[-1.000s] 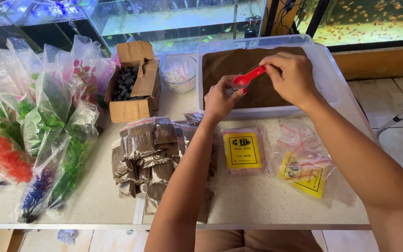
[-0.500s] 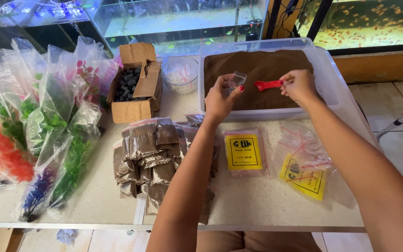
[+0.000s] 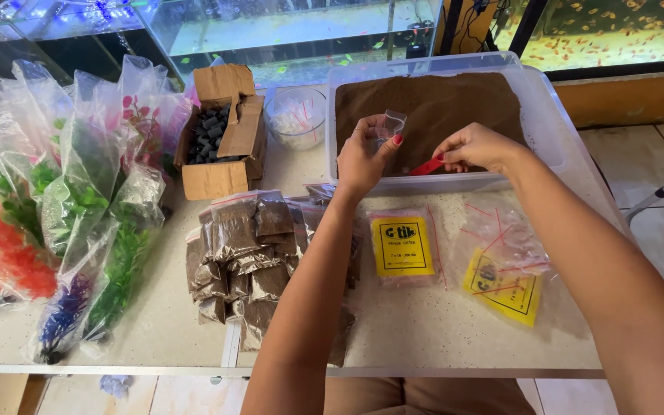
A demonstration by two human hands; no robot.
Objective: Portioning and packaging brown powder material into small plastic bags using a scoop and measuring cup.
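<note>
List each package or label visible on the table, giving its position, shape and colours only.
Flat clear bag pack with square yellow label: table centre, below the tub.
Second clear pack with tilted yellow label: to its right.
Pile of small clear bags of brown powder: centre-left.
Open brown cardboard box: behind the pile.
Small empty clear bag: in left hand.

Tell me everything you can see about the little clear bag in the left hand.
The small clear bag is thin, see-through plastic, and looks empty or nearly so. The left hand pinches it by its lower edge between the fingers, holding it roughly upright over the clear tub of brown powder. Nothing else touches it; the red scoop in the right hand is apart from it.
</note>
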